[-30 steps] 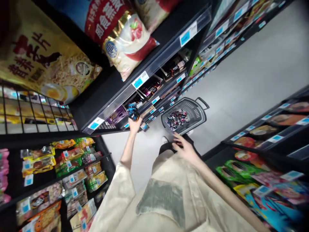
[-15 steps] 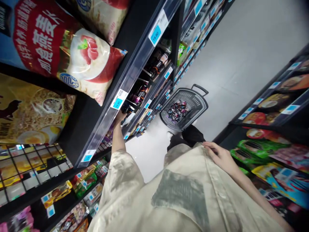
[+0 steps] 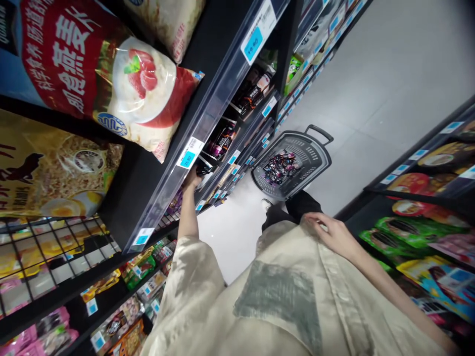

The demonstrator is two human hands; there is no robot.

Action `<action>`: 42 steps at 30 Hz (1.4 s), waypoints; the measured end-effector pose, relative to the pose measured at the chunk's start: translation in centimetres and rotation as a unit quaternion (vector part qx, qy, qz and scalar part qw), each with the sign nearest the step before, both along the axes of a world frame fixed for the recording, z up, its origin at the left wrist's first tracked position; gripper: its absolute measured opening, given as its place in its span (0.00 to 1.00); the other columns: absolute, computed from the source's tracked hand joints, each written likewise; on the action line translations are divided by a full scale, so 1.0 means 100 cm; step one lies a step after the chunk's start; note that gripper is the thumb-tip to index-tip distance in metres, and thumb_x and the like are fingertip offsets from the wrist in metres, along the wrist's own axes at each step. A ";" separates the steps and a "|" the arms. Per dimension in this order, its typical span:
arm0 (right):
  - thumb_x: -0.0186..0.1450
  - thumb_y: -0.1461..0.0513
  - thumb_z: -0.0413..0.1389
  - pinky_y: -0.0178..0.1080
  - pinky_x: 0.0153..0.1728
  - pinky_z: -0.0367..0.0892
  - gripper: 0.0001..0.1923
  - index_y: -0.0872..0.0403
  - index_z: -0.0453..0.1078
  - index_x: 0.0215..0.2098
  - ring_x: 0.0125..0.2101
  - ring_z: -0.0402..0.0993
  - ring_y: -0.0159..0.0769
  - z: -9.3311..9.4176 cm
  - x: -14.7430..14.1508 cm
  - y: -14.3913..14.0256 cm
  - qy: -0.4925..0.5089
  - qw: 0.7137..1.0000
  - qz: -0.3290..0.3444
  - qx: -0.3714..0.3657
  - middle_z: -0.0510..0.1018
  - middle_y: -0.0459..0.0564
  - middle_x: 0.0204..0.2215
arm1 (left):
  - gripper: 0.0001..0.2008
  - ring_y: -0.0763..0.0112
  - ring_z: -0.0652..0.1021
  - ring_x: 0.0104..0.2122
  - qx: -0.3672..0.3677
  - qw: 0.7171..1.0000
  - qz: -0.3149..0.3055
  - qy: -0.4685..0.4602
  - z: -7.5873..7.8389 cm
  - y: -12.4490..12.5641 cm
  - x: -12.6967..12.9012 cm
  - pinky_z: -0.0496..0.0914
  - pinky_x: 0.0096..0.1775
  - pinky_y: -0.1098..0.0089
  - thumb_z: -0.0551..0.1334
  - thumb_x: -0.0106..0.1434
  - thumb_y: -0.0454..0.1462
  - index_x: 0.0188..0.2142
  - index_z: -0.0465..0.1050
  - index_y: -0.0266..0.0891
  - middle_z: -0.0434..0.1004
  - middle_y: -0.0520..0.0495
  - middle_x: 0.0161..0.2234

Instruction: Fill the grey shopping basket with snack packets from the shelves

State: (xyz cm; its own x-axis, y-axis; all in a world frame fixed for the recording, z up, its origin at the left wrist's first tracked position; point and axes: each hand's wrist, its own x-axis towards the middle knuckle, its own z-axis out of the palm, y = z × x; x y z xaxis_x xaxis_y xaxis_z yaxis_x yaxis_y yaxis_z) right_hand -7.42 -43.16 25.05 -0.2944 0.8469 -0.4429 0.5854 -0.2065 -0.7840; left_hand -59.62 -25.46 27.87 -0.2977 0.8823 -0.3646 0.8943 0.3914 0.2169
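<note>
My left hand [image 3: 192, 179] reaches into a low compartment of the left shelf, under a price rail. Its fingers are mostly hidden there, beside a dark shiny packet [image 3: 203, 168]; whether they grip it I cannot tell. At the lower front edge of the beige shirt [image 3: 293, 247], my right hand [image 3: 328, 231] has its fingers curled and pinched at the hem. Beyond my feet, a grey shopping basket [image 3: 306, 168] with its handle out stands on the floor. Several small dark and purple wrapped packets [image 3: 281, 167] lie in it.
Large oatmeal bags [image 3: 144, 94] fill the upper left shelf, behind a clear price rail [image 3: 218, 104]. More wrapped packets [image 3: 222, 141] sit in compartments beyond my left hand. Another shelf with green snack packs [image 3: 404, 227] runs along the right. Grey floor [image 3: 356, 109] stretches between.
The whole view has shifted slightly, so shelves and basket appear further right. My left hand stays in the shelf compartment, and the right stays at the shirt hem.
</note>
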 end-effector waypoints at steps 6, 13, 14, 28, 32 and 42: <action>0.71 0.50 0.49 0.48 0.52 0.78 0.21 0.50 0.78 0.48 0.44 0.85 0.48 0.001 0.005 -0.004 -0.018 1.000 -0.015 0.007 0.86 0.53 0.47 | 0.43 0.30 0.56 0.72 -0.055 0.994 0.044 0.080 -0.029 0.011 0.009 0.54 0.70 0.40 0.74 0.56 0.31 0.68 0.60 0.27 0.55 0.20 0.72; 0.72 0.49 0.48 0.48 0.53 0.78 0.20 0.49 0.78 0.48 0.45 0.85 0.48 0.004 0.006 -0.009 -0.014 1.000 -0.009 0.001 0.86 0.52 0.48 | 0.46 0.48 0.60 0.73 -0.003 0.999 -0.009 0.053 -0.022 0.002 0.007 0.55 0.72 0.53 0.69 0.64 0.41 0.76 0.51 0.39 0.63 0.33 0.71; 0.72 0.49 0.48 0.48 0.53 0.77 0.20 0.49 0.78 0.48 0.45 0.85 0.48 0.004 0.007 -0.009 -0.015 1.000 -0.010 0.000 0.86 0.52 0.47 | 0.43 0.49 0.60 0.73 0.004 0.998 -0.010 0.067 -0.022 -0.002 0.008 0.54 0.73 0.53 0.66 0.67 0.40 0.76 0.50 0.40 0.63 0.33 0.71; 0.71 0.48 0.48 0.52 0.54 0.78 0.21 0.49 0.77 0.48 0.46 0.85 0.50 0.002 0.017 -0.008 -0.043 0.998 0.044 -0.015 0.86 0.54 0.48 | 0.47 0.45 0.58 0.73 -0.028 0.999 -0.005 0.041 -0.033 0.003 -0.006 0.53 0.73 0.53 0.73 0.59 0.38 0.74 0.57 0.35 0.61 0.32 0.71; 0.71 0.49 0.48 0.51 0.54 0.78 0.21 0.49 0.78 0.47 0.47 0.85 0.50 0.001 0.018 -0.009 -0.041 0.998 0.035 -0.013 0.86 0.54 0.49 | 0.28 0.56 0.58 0.74 0.011 0.998 -0.055 0.018 -0.031 -0.016 -0.009 0.51 0.74 0.56 0.57 0.73 0.39 0.70 0.66 0.41 0.62 0.41 0.72; 0.72 0.49 0.48 0.49 0.52 0.78 0.21 0.50 0.78 0.47 0.44 0.85 0.49 -0.001 0.015 -0.011 -0.037 0.999 0.029 -0.009 0.86 0.54 0.47 | 0.33 0.48 0.47 0.76 -0.012 0.998 0.034 0.059 -0.039 -0.013 0.023 0.48 0.73 0.44 0.49 0.77 0.44 0.77 0.49 0.33 0.47 0.36 0.77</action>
State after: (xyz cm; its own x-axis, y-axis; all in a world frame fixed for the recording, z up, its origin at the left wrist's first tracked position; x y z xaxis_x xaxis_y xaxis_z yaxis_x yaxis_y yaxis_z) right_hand -5.92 -44.24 24.98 -0.3089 0.8210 -0.4801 0.6531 -0.1839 -0.7346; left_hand -57.31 -26.78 23.95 -0.3977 0.8505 -0.3442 0.8846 0.4550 0.1022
